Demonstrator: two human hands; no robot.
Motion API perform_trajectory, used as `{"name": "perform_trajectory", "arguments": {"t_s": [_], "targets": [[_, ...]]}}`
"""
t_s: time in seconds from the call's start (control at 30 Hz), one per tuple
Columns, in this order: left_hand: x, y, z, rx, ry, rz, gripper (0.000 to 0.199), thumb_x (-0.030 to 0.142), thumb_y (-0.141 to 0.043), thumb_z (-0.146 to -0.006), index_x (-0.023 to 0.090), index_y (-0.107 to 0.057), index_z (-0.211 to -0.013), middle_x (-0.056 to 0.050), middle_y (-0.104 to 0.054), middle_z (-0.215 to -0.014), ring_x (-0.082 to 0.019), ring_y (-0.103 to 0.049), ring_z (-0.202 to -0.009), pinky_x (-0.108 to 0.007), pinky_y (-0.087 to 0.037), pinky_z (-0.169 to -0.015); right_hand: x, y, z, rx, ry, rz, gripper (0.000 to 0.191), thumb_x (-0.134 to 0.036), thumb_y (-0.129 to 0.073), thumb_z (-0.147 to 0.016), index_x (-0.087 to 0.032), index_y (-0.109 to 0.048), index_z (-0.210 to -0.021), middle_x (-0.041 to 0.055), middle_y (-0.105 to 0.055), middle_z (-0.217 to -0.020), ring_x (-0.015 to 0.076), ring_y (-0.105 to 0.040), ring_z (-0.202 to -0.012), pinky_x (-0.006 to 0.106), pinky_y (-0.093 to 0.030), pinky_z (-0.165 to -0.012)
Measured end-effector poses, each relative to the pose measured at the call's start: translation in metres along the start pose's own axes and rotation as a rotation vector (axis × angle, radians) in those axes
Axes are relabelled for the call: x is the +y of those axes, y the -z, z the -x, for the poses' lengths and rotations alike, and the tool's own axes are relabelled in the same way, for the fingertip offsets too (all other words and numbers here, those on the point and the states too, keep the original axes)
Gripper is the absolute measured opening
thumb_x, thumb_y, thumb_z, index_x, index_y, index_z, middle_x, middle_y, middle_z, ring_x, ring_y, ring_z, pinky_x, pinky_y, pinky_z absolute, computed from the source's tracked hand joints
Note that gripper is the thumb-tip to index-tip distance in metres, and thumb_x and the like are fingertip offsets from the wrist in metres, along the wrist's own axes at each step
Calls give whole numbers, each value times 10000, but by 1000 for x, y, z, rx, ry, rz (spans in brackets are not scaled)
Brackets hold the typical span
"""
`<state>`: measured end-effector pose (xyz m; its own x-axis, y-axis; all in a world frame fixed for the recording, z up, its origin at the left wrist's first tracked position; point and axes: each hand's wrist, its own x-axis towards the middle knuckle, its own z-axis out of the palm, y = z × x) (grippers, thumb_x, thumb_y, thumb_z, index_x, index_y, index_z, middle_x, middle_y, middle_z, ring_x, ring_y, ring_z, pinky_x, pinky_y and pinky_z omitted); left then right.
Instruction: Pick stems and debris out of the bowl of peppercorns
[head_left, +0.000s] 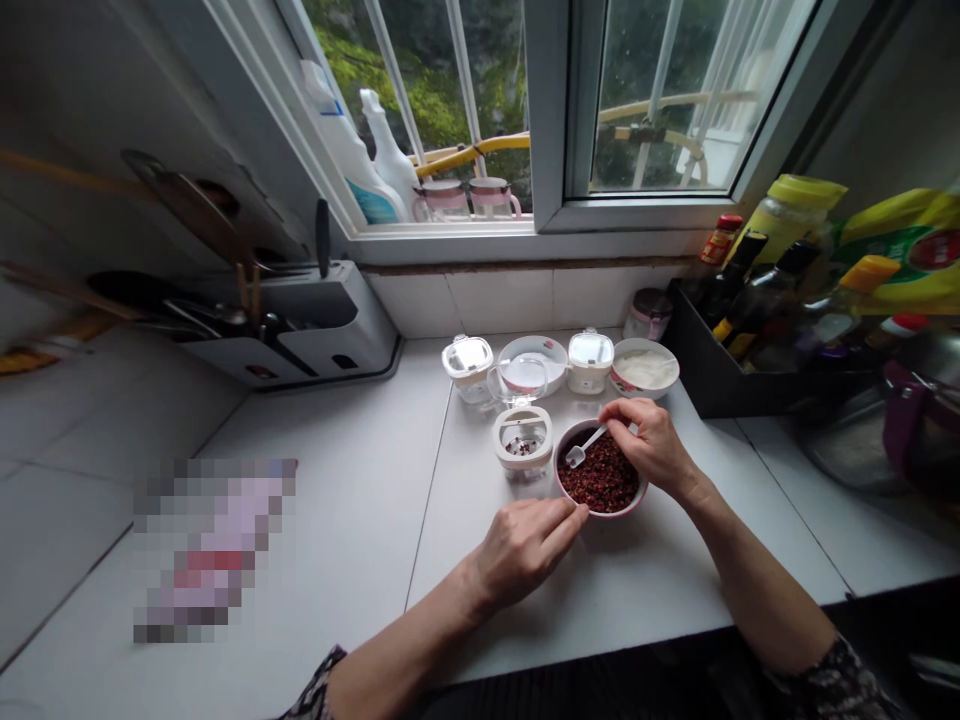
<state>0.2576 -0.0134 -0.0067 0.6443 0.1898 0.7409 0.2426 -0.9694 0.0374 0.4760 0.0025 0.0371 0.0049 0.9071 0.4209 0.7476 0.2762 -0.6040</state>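
A small pink-rimmed bowl (600, 480) full of dark red peppercorns sits on the white counter in front of me. My right hand (651, 445) pinches a small white spoon (581, 449), whose bowl rests over the peppercorns. My left hand (521, 550) comes in from the lower left, its fingertips at the bowl's near rim. Just left of the bowl stands a square glass jar (523, 450) with a white rim and a few peppercorns at its bottom. Its clear lid (519, 380) lies behind it, against a white dish.
Behind the bowl are a lidded glass jar (467, 368), a second one (590, 362) and a white bowl of pale powder (645, 368). A black tray of sauce bottles (720, 350) stands at right. A grey knife holder (300, 330) stands at left.
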Motion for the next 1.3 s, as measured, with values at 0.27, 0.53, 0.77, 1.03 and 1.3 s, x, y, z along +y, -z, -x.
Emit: {"name": "perform_trajectory", "arguments": {"t_s": [0.27, 0.53, 0.77, 1.03, 1.3], "targets": [[0, 0, 1, 1, -7, 6, 162, 75, -476, -955, 77, -606, -1052, -92, -711, -832, -144, -675, -655, -223, -540, -541, -1, -4, 0, 13, -63, -26, 204, -152, -482, -791, -214, -660, -711, 24, -719, -726, 196, -652, -741, 328, -466, -804], [0, 1, 0, -14, -3, 8, 167, 87, -464, -964, 85, -601, -1058, -91, -709, -825, -140, -678, -657, -219, -544, -548, -1, -4, -1, -10, -117, -126, 194, -173, -480, -767, -200, -661, -702, 11, -699, -689, 167, -633, -672, 280, -472, -706], [-1, 0, 1, -10, 0, 4, 173, 86, -459, -963, 85, -610, -1048, -91, -707, -816, -143, -682, -673, -217, -548, -557, -1, -2, 0, -26, -201, -239, 165, -199, -513, -755, -185, -674, -727, 0, -666, -641, 147, -601, -592, 256, -470, -589], [-1, 0, 1, -28, 3, -2, 176, 90, -455, -970, 80, -621, -1026, -88, -698, -802, -135, -674, -670, -217, -545, -557, -4, 10, -6, 10, -370, -577, 121, -265, -641, -706, -163, -691, -750, -2, -658, -583, 119, -572, -487, 241, -496, -500], [0, 2, -2, -23, 4, -7, 195, 91, -431, -983, 76, -625, -994, -80, -688, -773, -134, -663, -644, -214, -530, -532, -22, -2, 6, 129, -285, -529, 210, -336, -667, -807, -165, -735, -908, 59, -746, -735, 161, -649, -553, 308, -558, -587]]}}
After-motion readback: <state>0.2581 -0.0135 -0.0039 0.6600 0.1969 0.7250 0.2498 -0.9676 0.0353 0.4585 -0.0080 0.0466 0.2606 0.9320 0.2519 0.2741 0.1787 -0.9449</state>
